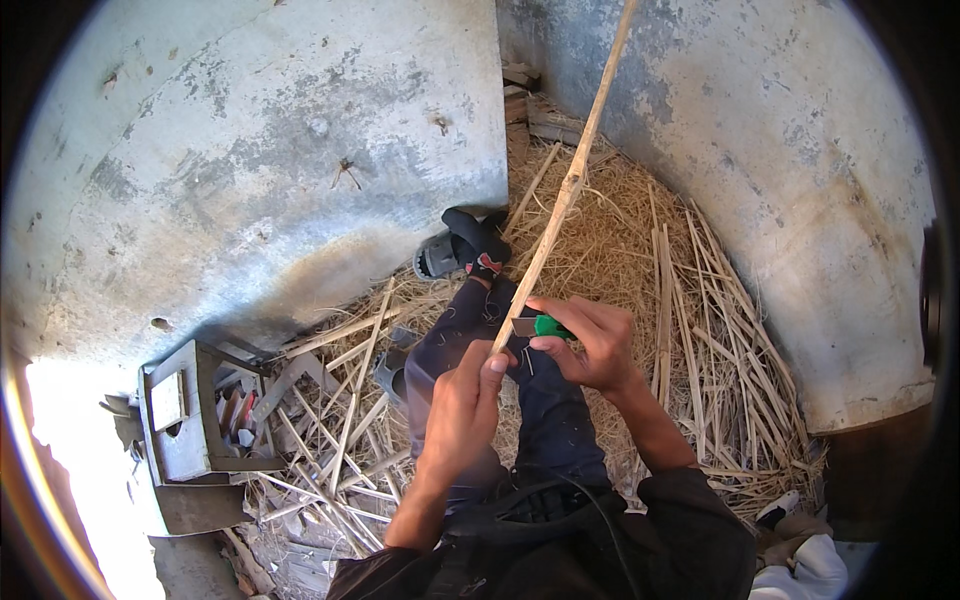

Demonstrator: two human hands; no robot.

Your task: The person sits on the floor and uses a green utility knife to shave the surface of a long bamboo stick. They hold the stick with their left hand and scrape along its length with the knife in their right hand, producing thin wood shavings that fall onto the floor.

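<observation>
A long pale bamboo stick point(563, 200) slants from my lap up past the top of the view, with a knotty joint partway along. My left hand point(468, 400) is closed round its lower end, thumb on top. In my right hand point(595, 345) is a green-handled utility knife point(548, 327), pinched between fingers and thumb. Its short flat blade lies against the stick's right side, just above my left hand. Part of the handle is hidden by my fingers.
Curly shavings point(620, 230) cover the floor before me. Split strips point(715, 350) lie heaped at the right, more strips point(345, 400) at the left. A worn wooden stool point(190, 410) stands at the left. Weathered walls point(300, 150) rise ahead. A grey clog point(437, 257) lies by the wall.
</observation>
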